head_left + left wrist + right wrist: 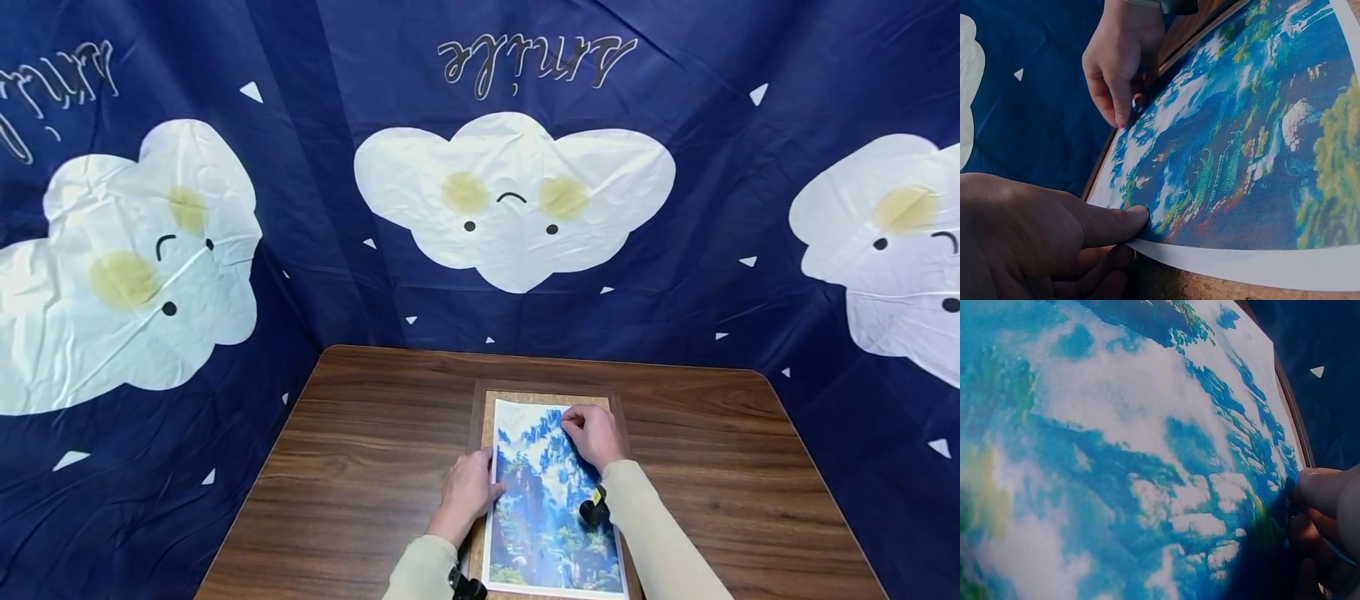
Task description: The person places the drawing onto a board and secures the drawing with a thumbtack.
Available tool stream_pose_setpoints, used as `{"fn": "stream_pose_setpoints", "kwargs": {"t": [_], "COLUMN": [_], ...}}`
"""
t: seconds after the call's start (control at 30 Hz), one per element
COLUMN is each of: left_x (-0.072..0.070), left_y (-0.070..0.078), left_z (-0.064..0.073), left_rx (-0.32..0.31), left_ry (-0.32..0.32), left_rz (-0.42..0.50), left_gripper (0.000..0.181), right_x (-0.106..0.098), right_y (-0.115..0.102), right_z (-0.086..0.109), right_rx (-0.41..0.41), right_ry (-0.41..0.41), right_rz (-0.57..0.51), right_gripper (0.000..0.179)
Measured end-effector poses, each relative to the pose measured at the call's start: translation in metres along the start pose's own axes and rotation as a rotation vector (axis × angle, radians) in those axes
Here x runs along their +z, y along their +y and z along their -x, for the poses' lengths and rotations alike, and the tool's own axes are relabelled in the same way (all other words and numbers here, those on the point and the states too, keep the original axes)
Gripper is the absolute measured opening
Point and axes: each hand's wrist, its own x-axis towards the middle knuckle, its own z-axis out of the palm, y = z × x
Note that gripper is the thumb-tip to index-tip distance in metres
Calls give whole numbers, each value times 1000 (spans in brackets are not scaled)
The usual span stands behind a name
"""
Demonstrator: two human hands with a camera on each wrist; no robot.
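A blue mountain landscape print [536, 500] with a white border lies over a brown-framed cork board [489, 408]. On the print's left edge is my left hand [467, 487], its thumb [1129, 224] flat on the picture and its fingers curled below the paper's edge. My right hand [596, 435] is near the print's upper right edge, thumb and forefinger pinched together. A tiny pink tip, like a push pin's [1122, 127], shows at those fingertips in the left wrist view. Most of it is hidden by the fingers.
The board rests on a dark wood-grain table [360, 467]. Blue fabric [300, 167] with white cloud faces and triangles hangs behind and at both sides. Small black cameras are strapped to both wrists, and the right one overlaps the print.
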Motion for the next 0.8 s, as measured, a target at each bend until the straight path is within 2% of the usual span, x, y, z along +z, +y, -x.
{"fn": "stream_pose_setpoints", "kwargs": {"t": [0.43,0.8], "left_x": [1,0], "left_y": [-2,-2], "left_z": [0,0], "left_rx": [13,6], "left_ry": [4,1], "left_rz": [1,-4], "left_gripper": [59,60], "right_x": [3,10], "right_y": [-4,-5], "right_z": [-8,-14], "right_rx": [44,13], "right_ry": [-24,40], "right_rz": [0,20], "right_gripper": [7,6]}}
